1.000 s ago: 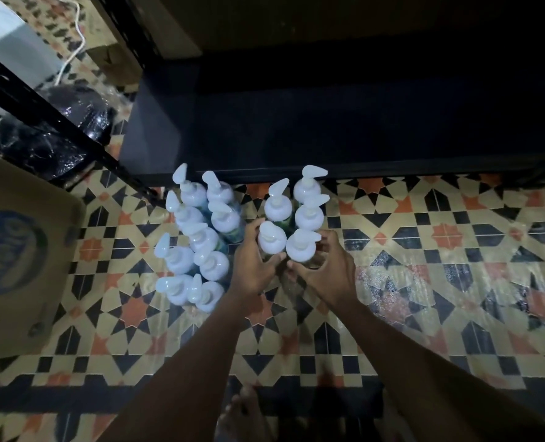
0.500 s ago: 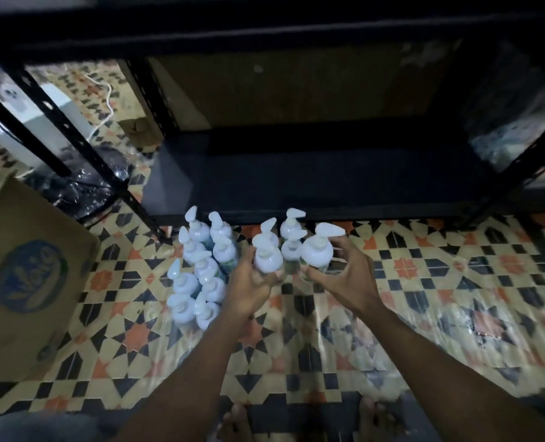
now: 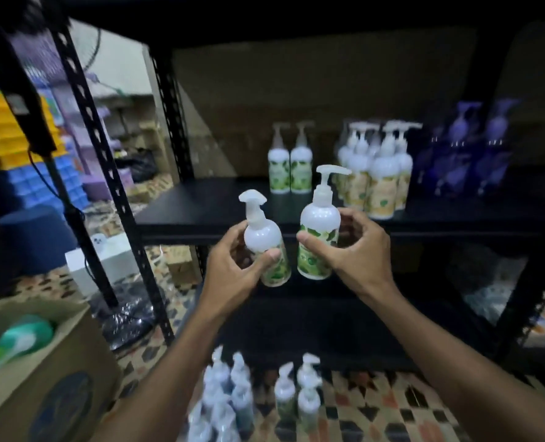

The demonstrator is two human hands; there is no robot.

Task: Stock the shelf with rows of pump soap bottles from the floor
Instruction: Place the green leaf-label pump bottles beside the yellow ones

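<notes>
Pump soap bottle (image 3: 264, 240) tilted in the left hand (image 3: 233, 269), fingers curled round its body, thumb across the label. Second bottle (image 3: 319, 237) upright, gripped by the right hand (image 3: 357, 250), thumb in front, fingers behind. Both held just before the shelf (image 3: 201, 202) edge. On the shelf: two green-label bottles (image 3: 290, 170) side by side; a cream-label cluster (image 3: 376, 173), at least four; blue bottles (image 3: 469, 154), blurred, uncounted. Below, floor bottles (image 3: 258, 397) in two groups, too blurred to count.
</notes>
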